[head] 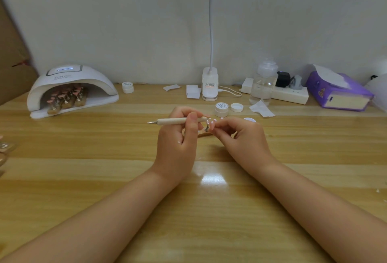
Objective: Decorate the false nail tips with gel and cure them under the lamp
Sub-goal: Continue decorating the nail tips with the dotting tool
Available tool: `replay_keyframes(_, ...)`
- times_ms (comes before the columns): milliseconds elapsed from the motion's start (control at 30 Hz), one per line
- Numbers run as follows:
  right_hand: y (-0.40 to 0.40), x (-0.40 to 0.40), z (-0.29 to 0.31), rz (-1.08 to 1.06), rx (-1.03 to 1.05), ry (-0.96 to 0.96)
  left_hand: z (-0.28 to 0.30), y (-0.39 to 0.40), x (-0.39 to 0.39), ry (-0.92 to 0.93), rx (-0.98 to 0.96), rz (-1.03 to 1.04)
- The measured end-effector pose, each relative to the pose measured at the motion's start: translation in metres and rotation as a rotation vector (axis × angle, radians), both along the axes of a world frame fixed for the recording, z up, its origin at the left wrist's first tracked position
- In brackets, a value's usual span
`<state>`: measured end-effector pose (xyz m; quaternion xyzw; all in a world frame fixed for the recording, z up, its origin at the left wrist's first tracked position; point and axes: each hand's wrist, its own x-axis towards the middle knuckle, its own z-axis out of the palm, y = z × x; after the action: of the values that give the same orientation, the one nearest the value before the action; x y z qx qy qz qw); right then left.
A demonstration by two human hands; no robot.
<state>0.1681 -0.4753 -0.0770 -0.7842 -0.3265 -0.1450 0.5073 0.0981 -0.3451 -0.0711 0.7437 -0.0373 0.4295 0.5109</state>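
Nail tip (207, 117) sits between your hands: your left hand (178, 137) grips the dotting pen (178, 121), your right hand (240, 137) pinches its stand (206, 130).

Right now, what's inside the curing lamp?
Inside the curing lamp: rows of pink nail tips on wooden stands. The dome hides anything deeper in.

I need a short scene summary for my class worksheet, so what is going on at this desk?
A person sits at a wooden table decorating false nails. The left hand grips a wooden dotting tool with its tip at a nail tip on a small stand, which the right hand pinches. Gel pots stand just behind. At far left, the curing lamp holds several more stands with pink tips.
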Motion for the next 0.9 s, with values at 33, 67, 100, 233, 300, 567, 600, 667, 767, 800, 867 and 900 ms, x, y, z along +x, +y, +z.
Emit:
replay_keyframes(33, 0.0000, 0.0000, -0.0001, -0.001, 0.003, 0.000, -0.0001, 0.0002, 0.0001, -0.008, -0.009, 0.001)
replay_keyframes(67, 0.0001, 0.0000, -0.0003, -0.003, 0.004, 0.001, 0.0000, 0.0001, 0.0002, -0.014, -0.013, 0.003)
replay_keyframes(100, 0.0000, 0.0001, -0.0005, -0.004, 0.005, 0.003, 0.0001, 0.0002, 0.0002, -0.018, -0.015, 0.005)
replay_keyframes(233, -0.0001, 0.0005, -0.0011, -0.006, 0.011, 0.010, 0.0004, 0.0004, 0.0008, -0.021, -0.015, 0.006)
replay_keyframes(300, 0.0002, 0.0006, -0.0010, -0.008, 0.015, 0.011, 0.0006, 0.0005, 0.0008, -0.009, -0.021, 0.005)
replay_keyframes(567, -0.0003, 0.0014, -0.0014, -0.002, 0.013, 0.008, -0.0001, -0.0005, -0.0006, 0.053, 0.027, -0.005)
replay_keyframes(600, -0.0004, 0.0014, -0.0014, -0.002, 0.013, 0.007, 0.0000, -0.0009, -0.0007, 0.060, 0.028, -0.004)
replay_keyframes(667, -0.0004, 0.0015, -0.0016, -0.002, 0.016, 0.006, 0.0003, -0.0016, -0.0011, 0.070, 0.028, -0.006)
replay_keyframes(767, -0.0005, 0.0017, -0.0019, -0.003, 0.015, 0.002, 0.0009, -0.0015, -0.0009, 0.070, 0.037, -0.004)
replay_keyframes(800, -0.0004, 0.0019, -0.0020, -0.004, 0.013, 0.000, 0.0010, -0.0014, -0.0006, 0.068, 0.041, -0.001)
replay_keyframes(867, -0.0005, 0.0020, -0.0021, -0.002, 0.012, 0.000, 0.0009, -0.0012, -0.0005, 0.063, 0.049, 0.004)
replay_keyframes(900, -0.0005, 0.0020, -0.0021, 0.000, 0.014, -0.001, 0.0008, -0.0012, -0.0004, 0.062, 0.050, 0.005)
